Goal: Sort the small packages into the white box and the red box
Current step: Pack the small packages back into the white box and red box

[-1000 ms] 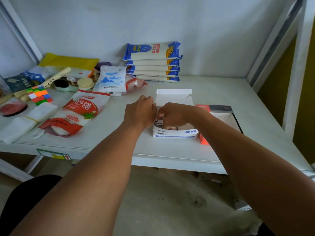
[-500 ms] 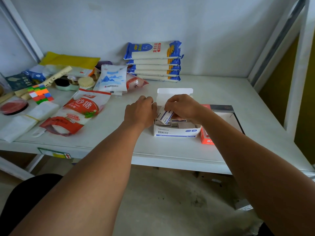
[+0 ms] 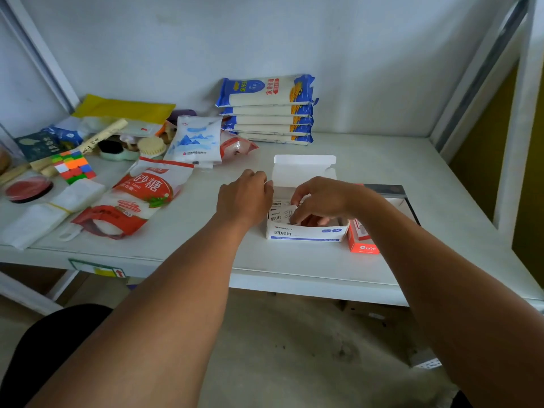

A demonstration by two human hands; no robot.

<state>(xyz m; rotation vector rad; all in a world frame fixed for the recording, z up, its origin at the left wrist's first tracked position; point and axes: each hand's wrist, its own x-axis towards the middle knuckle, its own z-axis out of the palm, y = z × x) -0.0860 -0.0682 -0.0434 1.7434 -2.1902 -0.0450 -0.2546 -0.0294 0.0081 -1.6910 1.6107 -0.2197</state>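
Left hand (image 3: 245, 198) curled against white box (image 3: 306, 234) left wall, bracing. Right hand (image 3: 319, 200) inside, fingers pinching small package (image 3: 279, 214). Red box (image 3: 360, 241) touches right side. Near table (image 3: 294, 266) edge bare.

The open white cardboard box (image 3: 306, 232) sits mid-table; the red cardboard box (image 3: 361, 244) touches it at 3 o'clock, stacked blue-and-white noodle packets (image 3: 266, 110) at 12.

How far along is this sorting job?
Some small packages already sit in the white box. The right hand reaches into it, fingers on a package, while the left hand rests at its left wall. The red box is mostly hidden behind the arm, so what remains is unclear.
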